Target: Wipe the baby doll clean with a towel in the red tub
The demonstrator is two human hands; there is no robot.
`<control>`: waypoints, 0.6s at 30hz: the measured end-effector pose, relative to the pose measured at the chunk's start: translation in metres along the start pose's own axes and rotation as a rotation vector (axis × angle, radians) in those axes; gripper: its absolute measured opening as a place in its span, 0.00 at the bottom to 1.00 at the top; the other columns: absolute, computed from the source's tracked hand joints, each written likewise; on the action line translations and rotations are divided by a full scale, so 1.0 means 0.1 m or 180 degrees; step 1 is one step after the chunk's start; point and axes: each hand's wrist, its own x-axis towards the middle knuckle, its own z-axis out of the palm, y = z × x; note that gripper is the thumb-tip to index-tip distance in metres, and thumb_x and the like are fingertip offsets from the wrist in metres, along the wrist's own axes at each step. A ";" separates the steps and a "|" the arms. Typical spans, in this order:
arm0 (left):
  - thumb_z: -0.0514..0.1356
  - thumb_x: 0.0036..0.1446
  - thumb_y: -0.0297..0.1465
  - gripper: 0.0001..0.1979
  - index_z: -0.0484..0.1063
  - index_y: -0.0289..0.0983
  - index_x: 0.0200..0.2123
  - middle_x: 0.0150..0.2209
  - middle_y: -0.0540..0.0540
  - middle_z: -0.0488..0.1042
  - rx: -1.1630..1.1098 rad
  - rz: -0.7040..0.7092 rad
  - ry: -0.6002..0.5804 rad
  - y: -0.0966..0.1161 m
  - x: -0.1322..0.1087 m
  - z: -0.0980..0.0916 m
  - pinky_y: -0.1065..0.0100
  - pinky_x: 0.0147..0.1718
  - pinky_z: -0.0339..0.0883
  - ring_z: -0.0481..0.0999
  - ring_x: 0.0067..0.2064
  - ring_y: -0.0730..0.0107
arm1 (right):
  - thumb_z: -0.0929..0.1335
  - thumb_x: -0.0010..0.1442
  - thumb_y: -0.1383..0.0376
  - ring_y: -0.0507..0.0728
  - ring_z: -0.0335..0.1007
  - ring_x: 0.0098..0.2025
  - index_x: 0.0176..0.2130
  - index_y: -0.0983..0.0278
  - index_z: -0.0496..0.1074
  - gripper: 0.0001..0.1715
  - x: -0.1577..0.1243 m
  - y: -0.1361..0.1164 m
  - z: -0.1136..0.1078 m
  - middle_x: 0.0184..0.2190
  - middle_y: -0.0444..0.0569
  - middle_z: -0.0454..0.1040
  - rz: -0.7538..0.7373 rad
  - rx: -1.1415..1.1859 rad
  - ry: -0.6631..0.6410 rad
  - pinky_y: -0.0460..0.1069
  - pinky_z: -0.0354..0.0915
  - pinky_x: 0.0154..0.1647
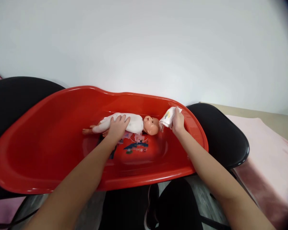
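A baby doll (pixel 135 123) with a white cloth body lies on its back in the red baby bathtub (pixel 50 143), head to the right and feet to the left. My left hand (pixel 118 126) rests on the doll's middle with fingers spread. In my right hand (pixel 178 121), the fingers close on a small white washcloth (pixel 168 117) with a yellow print. The cloth hangs just right of the doll's head, very close to it; whether they touch I cannot tell. A cartoon picture (pixel 136 143) shows on the tub's floor below the doll.
Black chair seats stand under the tub on the left (pixel 16 92) and on the right (pixel 227 137). A white wall (pixel 134 44) rises behind. At the far right lies a pale pink cloth-covered surface (pixel 268 150). My black-clad legs (pixel 177 204) are in front of the tub.
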 end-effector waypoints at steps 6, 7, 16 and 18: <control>0.46 0.72 0.24 0.22 0.72 0.34 0.61 0.58 0.31 0.75 0.0031 -0.0287 0.0146 -0.08 0.05 -0.15 0.45 0.58 0.63 0.71 0.60 0.44 | 0.63 0.73 0.53 0.63 0.73 0.46 0.45 0.64 0.77 0.20 -0.38 0.12 0.21 0.46 0.59 0.78 -0.2830 -0.2595 -0.1480 0.56 0.71 0.49; 0.46 0.71 0.24 0.21 0.73 0.34 0.59 0.57 0.32 0.75 0.0023 -0.0314 0.0138 -0.08 0.06 -0.16 0.46 0.57 0.63 0.71 0.60 0.45 | 0.64 0.73 0.56 0.65 0.73 0.49 0.49 0.65 0.78 0.19 -0.43 0.19 0.26 0.50 0.62 0.78 -0.3277 -0.3058 -0.1907 0.58 0.70 0.51; 0.46 0.72 0.23 0.20 0.73 0.34 0.58 0.56 0.34 0.75 -0.0273 -0.0606 0.0103 -0.04 0.14 -0.19 0.49 0.56 0.64 0.72 0.59 0.47 | 0.57 0.70 0.75 0.61 0.69 0.68 0.59 0.66 0.75 0.27 -0.75 1.03 0.93 0.64 0.57 0.75 -0.4256 -0.3276 -0.4730 0.61 0.60 0.74; 0.47 0.71 0.23 0.20 0.73 0.35 0.58 0.57 0.35 0.75 -0.0288 -0.0635 0.0078 -0.04 0.16 -0.19 0.50 0.57 0.63 0.71 0.60 0.48 | 0.58 0.66 0.76 0.60 0.72 0.65 0.50 0.66 0.78 0.23 -0.78 1.14 1.18 0.56 0.55 0.81 -0.3412 -0.2961 -0.4727 0.61 0.58 0.74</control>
